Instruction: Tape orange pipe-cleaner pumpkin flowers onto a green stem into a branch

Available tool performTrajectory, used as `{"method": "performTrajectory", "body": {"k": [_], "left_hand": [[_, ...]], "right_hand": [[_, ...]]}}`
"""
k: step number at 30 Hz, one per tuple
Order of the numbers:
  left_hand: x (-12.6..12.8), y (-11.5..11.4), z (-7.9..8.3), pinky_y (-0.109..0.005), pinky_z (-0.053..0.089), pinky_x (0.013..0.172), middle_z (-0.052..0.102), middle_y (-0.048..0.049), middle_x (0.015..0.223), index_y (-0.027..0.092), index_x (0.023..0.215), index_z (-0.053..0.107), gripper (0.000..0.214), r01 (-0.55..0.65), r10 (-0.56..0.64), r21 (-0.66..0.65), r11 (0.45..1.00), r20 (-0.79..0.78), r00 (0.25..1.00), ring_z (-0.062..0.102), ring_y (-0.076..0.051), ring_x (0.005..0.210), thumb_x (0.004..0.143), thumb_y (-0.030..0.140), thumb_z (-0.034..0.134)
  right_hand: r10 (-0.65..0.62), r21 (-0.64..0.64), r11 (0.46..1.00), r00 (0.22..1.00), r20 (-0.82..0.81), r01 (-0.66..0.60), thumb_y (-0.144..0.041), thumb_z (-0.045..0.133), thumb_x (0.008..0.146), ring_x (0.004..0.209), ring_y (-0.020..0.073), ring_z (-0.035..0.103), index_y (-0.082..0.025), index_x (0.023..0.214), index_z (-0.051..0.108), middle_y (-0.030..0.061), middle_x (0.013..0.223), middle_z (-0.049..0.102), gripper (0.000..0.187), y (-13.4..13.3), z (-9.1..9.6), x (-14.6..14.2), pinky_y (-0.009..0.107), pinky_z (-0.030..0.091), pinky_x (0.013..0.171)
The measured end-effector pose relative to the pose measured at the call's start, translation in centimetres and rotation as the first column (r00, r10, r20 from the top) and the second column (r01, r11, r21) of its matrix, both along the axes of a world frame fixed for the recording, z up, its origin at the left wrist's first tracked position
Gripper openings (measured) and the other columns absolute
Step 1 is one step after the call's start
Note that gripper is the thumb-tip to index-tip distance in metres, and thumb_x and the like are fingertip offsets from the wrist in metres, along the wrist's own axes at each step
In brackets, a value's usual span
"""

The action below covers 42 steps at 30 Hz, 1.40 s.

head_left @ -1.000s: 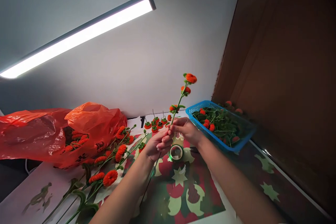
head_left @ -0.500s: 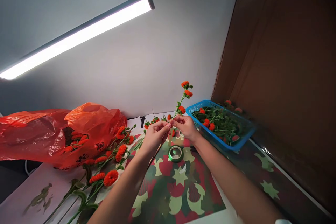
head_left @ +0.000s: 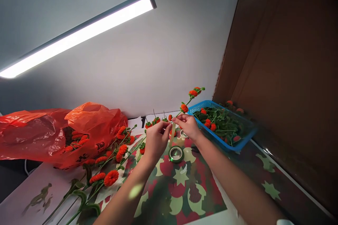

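Note:
An artificial flower stem (head_left: pixel 189 101) with orange fuzzy blooms and green buds leans up to the right from between my hands. My right hand (head_left: pixel 188 125) pinches the stem below its lowest bloom. My left hand (head_left: pixel 157 140) is closed close beside it, thumb and fingertips pinched at the stem's lower part, which the fingers mostly hide. A pale green strip of tape (head_left: pixel 172 135) runs from the fingertips down to a green tape roll (head_left: pixel 176 154) on the patterned mat (head_left: pixel 182 191). Whether the strip is wound on the stem is too small to tell.
A blue basket (head_left: pixel 239 146) of orange flowers and green leaves stands at the right, by a cardboard panel (head_left: pixel 280 59). Flower stems (head_left: pixel 111 178) and a red plastic bag (head_left: pixel 97 126) lie at the left. More small blooms (head_left: pixel 156 120) are behind my hands.
The flower stem has tipped over to the right, its blooms now lower. My hands are slightly farther apart, and the left has turned. More of the tape strip shows.

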<state>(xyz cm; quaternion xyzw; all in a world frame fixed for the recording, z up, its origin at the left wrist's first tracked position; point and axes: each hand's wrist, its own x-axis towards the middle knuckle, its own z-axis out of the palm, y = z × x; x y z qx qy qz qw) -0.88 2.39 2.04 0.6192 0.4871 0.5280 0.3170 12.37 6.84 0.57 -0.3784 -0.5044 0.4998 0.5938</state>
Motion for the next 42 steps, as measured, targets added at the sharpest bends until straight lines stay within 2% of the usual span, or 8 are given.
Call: {"method": "performTrajectory", "body": {"k": [4,10,18,21,24,31,36,42], "left_hand": [[0.1,0.0,0.4,-0.015,0.033,0.037,0.059,0.0007,0.060,0.014,0.070,0.061,0.021,0.198,-0.146,-0.165,0.966,0.284,0.948,0.044,-0.003,0.039,0.072,0.034,0.066],[0.5,0.2,0.5,-0.007,0.019,0.030,0.045,0.0063,0.053,0.012,0.068,0.055,0.015,0.653,-0.144,-0.294,0.698,0.836,0.530,0.025,0.003,0.032,0.075,0.023,0.062],[1.0,-0.5,-0.6,-0.019,0.041,0.042,0.060,-0.0006,0.060,0.015,0.074,0.060,0.027,0.135,-0.123,-0.100,0.986,0.122,0.985,0.055,-0.010,0.046,0.075,0.042,0.062],[1.2,-0.9,-0.4,-0.020,0.037,0.042,0.055,0.0014,0.051,0.017,0.066,0.060,0.027,-0.003,0.003,0.032,0.999,-0.023,1.000,0.050,-0.009,0.043,0.078,0.041,0.058],[1.5,-1.1,-0.1,-0.019,0.030,0.038,0.052,0.0028,0.049,0.016,0.066,0.058,0.027,0.118,-0.102,-0.074,0.990,0.189,0.977,0.042,-0.006,0.037,0.078,0.041,0.058],[1.9,-0.7,-0.8,-0.013,0.029,0.036,0.037,0.0086,0.049,0.016,0.074,0.054,0.028,0.653,-0.255,-0.213,0.727,0.799,0.544,0.028,-0.002,0.036,0.072,0.041,0.065],[0.8,0.2,-0.8,-0.021,0.047,0.056,0.061,-0.0030,0.078,0.015,0.088,0.060,0.030,0.237,-0.156,-0.168,0.957,0.393,0.906,0.057,-0.012,0.069,0.071,0.039,0.067],[-0.5,0.4,1.2,-0.026,0.049,0.068,0.065,-0.0075,0.097,0.018,0.098,0.064,0.033,-0.027,0.020,0.041,0.999,0.147,0.989,0.060,-0.017,0.085,0.071,0.038,0.066]], "right_hand": [[0.104,0.056,0.993,0.993,-0.059,-0.100,-0.042,0.077,0.057,0.057,0.0087,0.047,-0.015,0.061,0.061,-0.0018,0.060,0.053,0.031,-0.5,0.1,-0.2,0.022,0.040,0.055],[0.330,0.100,0.943,0.926,-0.185,-0.316,-0.040,0.072,0.067,0.062,0.0090,0.053,-0.016,0.064,0.062,-0.0004,0.066,0.059,0.026,-0.8,-0.3,-0.2,0.022,0.043,0.061],[0.113,0.033,0.993,0.993,0.037,-0.115,-0.045,0.075,0.059,0.050,0.0068,0.040,-0.014,0.061,0.058,-0.0048,0.053,0.048,0.035,0.0,0.4,1.2,0.022,0.032,0.049],[0.093,0.032,0.995,0.994,0.060,-0.095,-0.046,0.075,0.058,0.051,0.0065,0.037,-0.013,0.061,0.058,-0.0061,0.050,0.044,0.037,0.0,0.9,1.3,0.022,0.031,0.051],[0.151,0.057,0.987,0.988,0.037,-0.153,-0.048,0.074,0.060,0.056,0.0077,0.042,-0.014,0.065,0.059,-0.0044,0.056,0.049,0.037,-0.2,1.0,1.1,0.022,0.035,0.056],[0.270,0.049,0.962,0.963,-0.018,-0.268,-0.052,0.070,0.064,0.060,0.0100,0.050,-0.016,0.071,0.064,-0.0016,0.061,0.056,0.037,-0.7,0.7,0.7,0.024,0.041,0.061],[0.234,0.028,0.971,0.970,0.072,-0.236,-0.047,0.074,0.060,0.054,0.0088,0.048,-0.014,0.063,0.061,-0.0027,0.056,0.054,0.036,-0.6,1.0,1.1,0.022,0.038,0.054],[0.298,-0.042,0.954,0.921,0.252,-0.297,-0.049,0.073,0.059,0.046,0.0077,0.040,-0.014,0.061,0.058,-0.0046,0.050,0.048,0.038,-1.6,1.7,0.3,0.022,0.030,0.046]]}}
